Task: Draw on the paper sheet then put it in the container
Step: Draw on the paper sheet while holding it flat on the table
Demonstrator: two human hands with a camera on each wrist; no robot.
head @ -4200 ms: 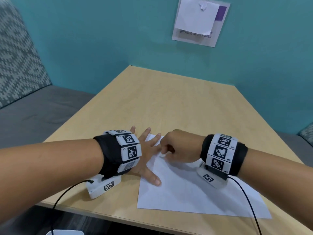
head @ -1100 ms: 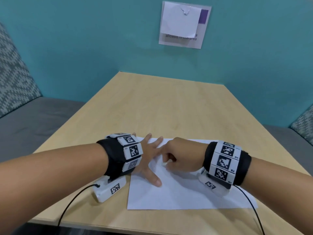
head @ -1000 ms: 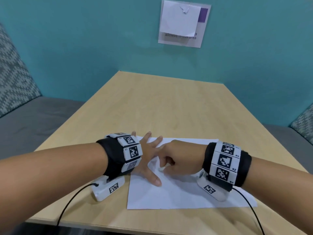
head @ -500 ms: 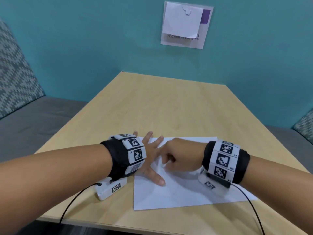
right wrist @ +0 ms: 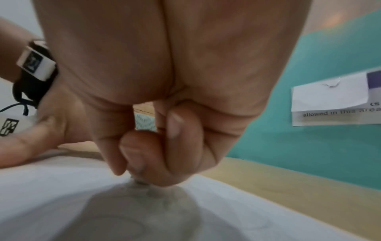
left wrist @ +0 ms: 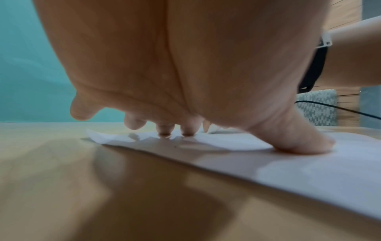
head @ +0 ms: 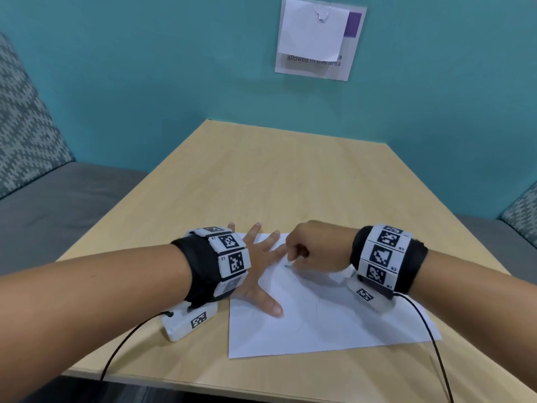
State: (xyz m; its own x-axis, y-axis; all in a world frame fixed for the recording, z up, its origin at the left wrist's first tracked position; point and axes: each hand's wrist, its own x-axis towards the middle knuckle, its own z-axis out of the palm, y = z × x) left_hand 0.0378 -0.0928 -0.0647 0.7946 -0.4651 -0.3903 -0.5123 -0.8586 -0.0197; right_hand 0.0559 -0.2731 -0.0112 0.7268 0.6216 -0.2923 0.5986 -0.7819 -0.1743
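Observation:
A white paper sheet (head: 319,324) lies on the wooden table (head: 290,184) near its front edge, with faint pencil-like lines on it. My left hand (head: 261,266) lies flat with spread fingers on the sheet's left edge; its thumb (left wrist: 299,141) and fingertips press the paper (left wrist: 309,171) down. My right hand (head: 311,248) is curled round a small drawing tool (head: 288,264), mostly hidden by the fingers. The tool's tip (right wrist: 140,181) touches the sheet (right wrist: 62,187) near its upper left part, close to the left fingers. No container is in view.
A paper notice (head: 316,39) hangs on the teal wall behind the table. Grey benches with patterned cushions (head: 26,135) flank the table on both sides. Black cables (head: 125,341) run from both wrist units over the table's front edge.
My right hand has made small moves over the sheet's upper left part while holding the tool. The left hand stays flat on the paper.

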